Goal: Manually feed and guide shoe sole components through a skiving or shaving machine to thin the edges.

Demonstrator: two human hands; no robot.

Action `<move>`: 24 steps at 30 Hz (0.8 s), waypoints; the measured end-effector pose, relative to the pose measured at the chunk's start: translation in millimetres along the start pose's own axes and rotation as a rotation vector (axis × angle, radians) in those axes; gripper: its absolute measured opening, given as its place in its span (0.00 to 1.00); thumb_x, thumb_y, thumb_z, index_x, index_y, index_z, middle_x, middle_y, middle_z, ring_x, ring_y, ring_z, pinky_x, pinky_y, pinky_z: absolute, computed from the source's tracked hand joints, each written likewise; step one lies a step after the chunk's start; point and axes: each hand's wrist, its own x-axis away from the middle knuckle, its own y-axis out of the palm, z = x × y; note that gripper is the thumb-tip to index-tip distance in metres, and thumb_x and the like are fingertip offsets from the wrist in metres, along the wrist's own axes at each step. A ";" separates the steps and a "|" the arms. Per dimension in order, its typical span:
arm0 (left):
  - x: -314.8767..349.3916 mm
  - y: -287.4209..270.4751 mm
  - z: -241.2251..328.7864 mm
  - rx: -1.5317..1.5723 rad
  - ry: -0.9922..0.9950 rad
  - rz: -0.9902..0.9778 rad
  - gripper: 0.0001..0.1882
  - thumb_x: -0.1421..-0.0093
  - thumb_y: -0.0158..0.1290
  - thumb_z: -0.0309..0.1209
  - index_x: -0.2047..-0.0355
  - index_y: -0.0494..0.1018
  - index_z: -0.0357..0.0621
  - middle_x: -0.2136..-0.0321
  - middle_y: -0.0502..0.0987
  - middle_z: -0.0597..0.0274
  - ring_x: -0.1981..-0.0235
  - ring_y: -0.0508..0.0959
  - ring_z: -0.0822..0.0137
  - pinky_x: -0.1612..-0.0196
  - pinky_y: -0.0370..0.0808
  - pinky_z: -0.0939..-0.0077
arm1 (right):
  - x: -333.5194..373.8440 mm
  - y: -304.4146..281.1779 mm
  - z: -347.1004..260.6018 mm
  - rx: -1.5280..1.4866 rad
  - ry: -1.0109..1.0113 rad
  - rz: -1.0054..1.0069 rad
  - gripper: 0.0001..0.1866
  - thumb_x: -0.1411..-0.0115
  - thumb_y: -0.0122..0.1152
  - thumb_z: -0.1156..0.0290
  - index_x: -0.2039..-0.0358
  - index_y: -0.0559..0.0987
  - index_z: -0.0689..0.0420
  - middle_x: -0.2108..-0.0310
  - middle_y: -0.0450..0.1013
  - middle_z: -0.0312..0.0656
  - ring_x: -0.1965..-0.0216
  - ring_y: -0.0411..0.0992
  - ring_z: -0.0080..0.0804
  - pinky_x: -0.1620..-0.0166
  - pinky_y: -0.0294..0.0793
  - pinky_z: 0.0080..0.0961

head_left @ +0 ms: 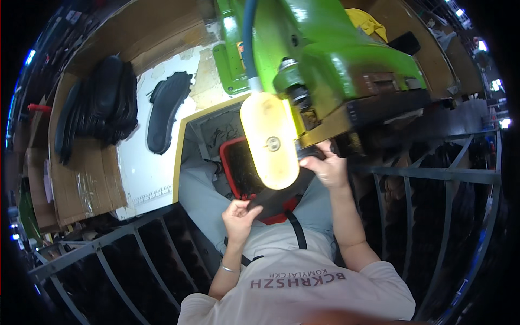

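Note:
Both my hands hold one black shoe insole (pixel 276 196) up against the underside of a green machine (pixel 325 59). My left hand (pixel 239 215) pinches its near end. My right hand (pixel 326 165) presses its far end close to the machine's spindle (pixel 297 92). A bright oval lamp (pixel 269 139) on a blue hose hangs right in front of the insole and hides its middle. Below my hands sits a red bin (pixel 230 168).
A single black insole (pixel 165 111) lies on the white worktop (pixel 146 173). A stack of black insoles (pixel 103 105) rests on cardboard at the left. Grey metal racks (pixel 108 249) stand at both sides of my lap. A yellow cloth (pixel 368 23) lies behind the machine.

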 end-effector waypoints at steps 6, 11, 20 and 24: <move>-42.4 63.7 60.8 -0.008 0.433 -0.045 0.11 0.52 0.58 0.13 0.68 0.71 0.32 0.68 0.76 0.55 0.66 0.78 0.70 0.62 0.76 0.79 | 30.6 -75.8 -5.0 -0.214 -0.088 0.404 0.24 0.47 0.65 0.54 0.63 0.72 0.64 0.66 0.72 0.38 0.65 0.71 0.24 0.57 0.70 0.23; -65.8 102.0 72.8 -0.358 0.798 -0.020 0.18 0.59 0.67 0.22 0.69 0.72 0.33 0.73 0.74 0.57 0.74 0.76 0.67 0.69 0.74 0.77 | 38.0 -107.3 -11.2 -0.358 -0.126 0.586 0.17 0.41 0.57 0.61 0.59 0.72 0.62 0.64 0.73 0.39 0.63 0.72 0.28 0.56 0.72 0.25; -71.0 92.6 79.1 -0.221 0.705 0.026 0.22 0.60 0.67 0.21 0.67 0.66 0.37 0.73 0.69 0.62 0.72 0.72 0.73 0.69 0.72 0.81 | 0.5 -76.4 -39.8 -0.251 -0.112 0.652 0.06 0.40 0.55 0.73 0.64 0.74 0.61 0.70 0.74 0.37 0.70 0.73 0.22 0.65 0.73 0.17; -61.7 53.2 89.5 -0.176 0.513 0.073 0.21 0.57 0.65 0.19 0.64 0.66 0.37 0.70 0.70 0.65 0.71 0.70 0.78 0.67 0.69 0.86 | -0.2 -49.4 -18.4 -0.264 -0.024 0.538 0.06 0.41 0.58 0.72 0.66 0.75 0.61 0.73 0.72 0.33 0.73 0.70 0.17 0.69 0.69 0.13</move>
